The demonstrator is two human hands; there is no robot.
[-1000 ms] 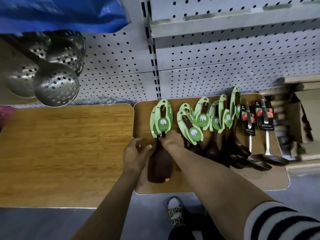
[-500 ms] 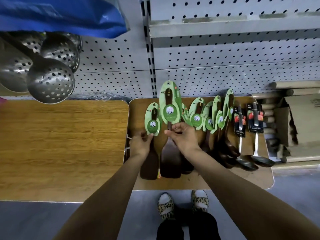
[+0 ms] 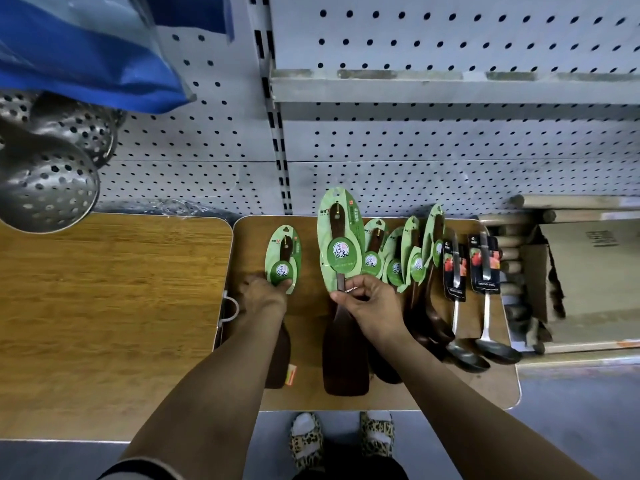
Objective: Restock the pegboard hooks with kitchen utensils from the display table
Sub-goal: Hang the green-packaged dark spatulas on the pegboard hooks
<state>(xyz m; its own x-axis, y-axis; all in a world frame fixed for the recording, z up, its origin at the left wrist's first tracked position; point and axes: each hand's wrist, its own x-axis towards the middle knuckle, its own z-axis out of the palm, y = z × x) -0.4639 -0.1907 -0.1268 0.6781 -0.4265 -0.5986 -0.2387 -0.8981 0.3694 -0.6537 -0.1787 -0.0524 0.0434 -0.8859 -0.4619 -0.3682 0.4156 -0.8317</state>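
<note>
A dark wooden spatula (image 3: 344, 355) with a green card label (image 3: 341, 244) is lifted off the display table (image 3: 311, 306); my right hand (image 3: 369, 303) pinches its handle just below the label. My left hand (image 3: 261, 296) rests on a second wooden spatula (image 3: 278, 358) lying flat at the table's left, thumb touching its smaller green label (image 3: 283, 259). Several more green-labelled wooden utensils (image 3: 398, 261) lie in a row to the right. Two metal ladles (image 3: 485, 348) with black-and-red cards lie beyond them. The grey pegboard (image 3: 433, 140) rises behind the table.
Perforated metal skimmers (image 3: 48, 181) hang at the left under a blue plastic bag (image 3: 86, 53). A wood-grain table (image 3: 104, 306) adjoins on the left. A cardboard box with wooden handles (image 3: 571, 271) stands at the right. A metal shelf rail (image 3: 450, 88) crosses the pegboard.
My right hand has raised one spatula off the row and away from the other. My left hand has settled on the left spatula's label. The view has tilted upward.
</note>
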